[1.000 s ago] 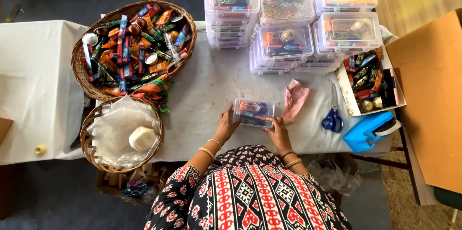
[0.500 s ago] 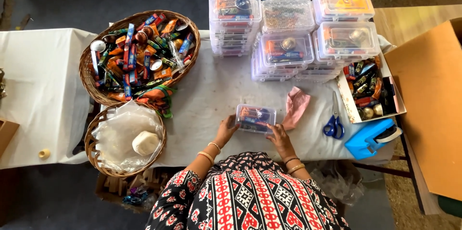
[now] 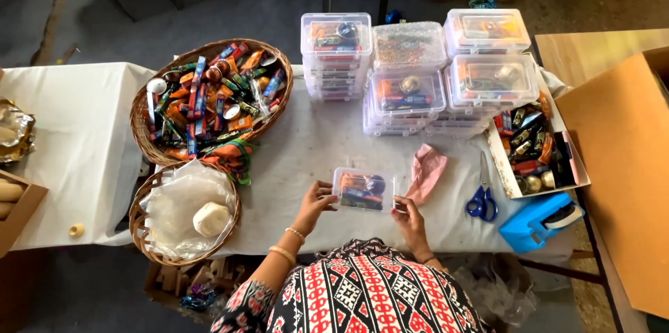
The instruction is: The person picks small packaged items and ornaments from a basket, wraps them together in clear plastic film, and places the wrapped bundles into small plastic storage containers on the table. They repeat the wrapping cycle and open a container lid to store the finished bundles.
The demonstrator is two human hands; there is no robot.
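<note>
A: Log entry. My left hand [image 3: 315, 202] and right hand [image 3: 405, 216] both grip the small clear box [image 3: 363, 190], one on each short end, fingers curled onto its edges. The box rests on the white-covered counter [image 3: 306, 152], directly in front of my body, its lid lying on top; coloured packets show through it.

B: Position relative to that box?

A: Pink cloth [image 3: 425, 173] just to its right, blue-handled scissors [image 3: 481, 200] beyond the cloth. Stacks of filled clear boxes [image 3: 418, 75] lie past it on the far side. Large wicker basket of packets [image 3: 209, 103] sits far-left of it; smaller basket with plastic bags [image 3: 185, 211] is left of it, near me.

B: Advice for the step?

A: My judgement: press evenly at both ends so the lid seats flat. Keep the box flat on the counter, thumbs on top, and check that no packet pokes over the rim. Whether the latch has caught, I cannot tell.
</note>
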